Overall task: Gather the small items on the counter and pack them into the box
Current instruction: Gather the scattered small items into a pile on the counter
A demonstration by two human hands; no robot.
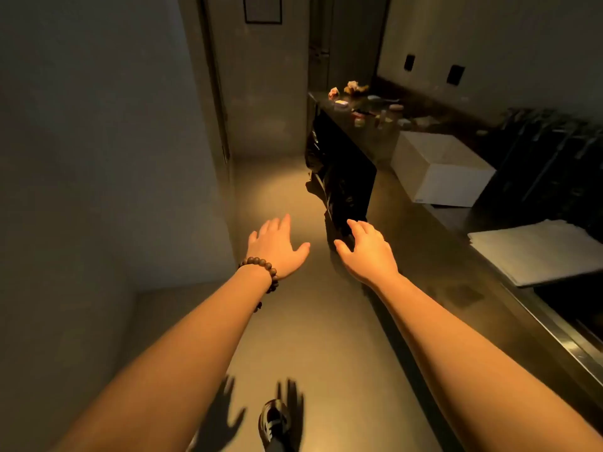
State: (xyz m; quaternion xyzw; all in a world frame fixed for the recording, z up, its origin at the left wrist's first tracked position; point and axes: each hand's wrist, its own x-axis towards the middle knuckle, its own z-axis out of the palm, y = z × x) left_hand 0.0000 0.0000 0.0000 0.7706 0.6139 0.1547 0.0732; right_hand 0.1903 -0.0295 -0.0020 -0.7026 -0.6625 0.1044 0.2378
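Observation:
An open white box [437, 181] stands on the dark counter [434, 243] at the right. Beyond it, at the counter's far end, lie several small items [362, 109]: crumpled wrappers, little jars and a flat yellow-and-white piece. My left hand [277, 249], with a bead bracelet at the wrist, and my right hand [365, 246] are stretched out in front of me over the floor, fingers spread, holding nothing. Both hands are well short of the box and the items.
A black plastic bag [339, 184] hangs off the counter's front side. A flat white stack of sheets [541, 249] lies on the near counter, with a dark sink [580, 308] beside it. The corridor floor [280, 184] runs ahead between wall and counter. One shoe [274, 422] shows below.

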